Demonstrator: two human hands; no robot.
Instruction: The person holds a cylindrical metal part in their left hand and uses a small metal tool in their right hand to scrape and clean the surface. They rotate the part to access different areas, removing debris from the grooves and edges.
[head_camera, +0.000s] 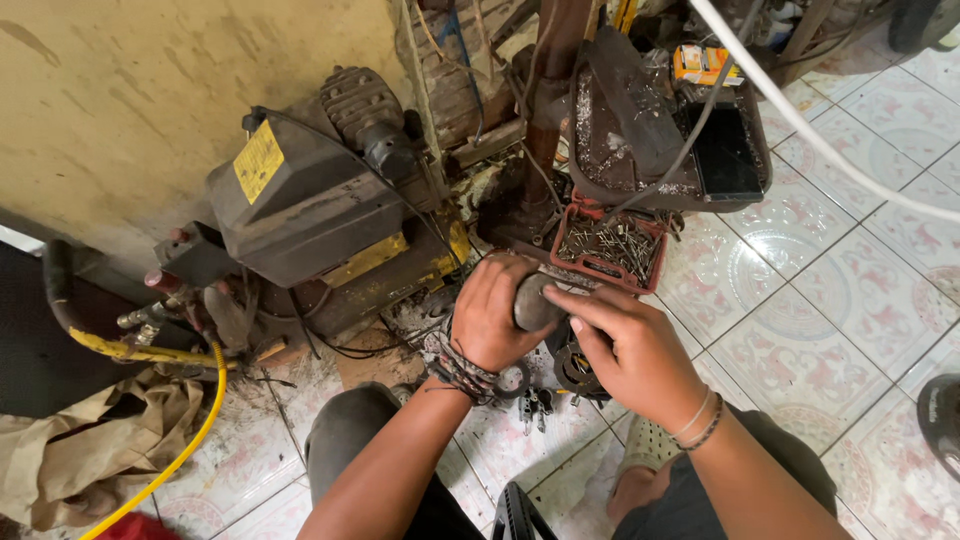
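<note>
head view, our hands: both meet at centre frame over one grey rounded metal part (533, 303), low above the tiled floor (800, 330).
left hand (492, 312): fingers curled & clamped on the part's left side, knuckles up; bead/cord bracelets at the wrist.
right hand (632, 350): fingers (590, 302) laid over the part's right side & top, thumb tip pointing left; closed on it too, thin bands at the wrist.
part position: between the 2 hands, touching both; only a small grey patch shows, rest hidden by fingers.
long axis: can't tell, too much covered. Looks rounded, maybe a knob or handle end.
nearer hand: neither; left wraps from the left, right from the right, about equal grip.
below the part: dark round mechanism (578, 365) right under our right palm, w/ small metal bits on the floor beside it.
just beyond hands: red tray of nails/screws (610, 248), near but apart.
further up: black bench drill base w/ metal shavings (640, 130).
left side: old grey-yellow motor unit (310, 200), yellow hose (190, 440) curving down, well apart from the hands.
</note>
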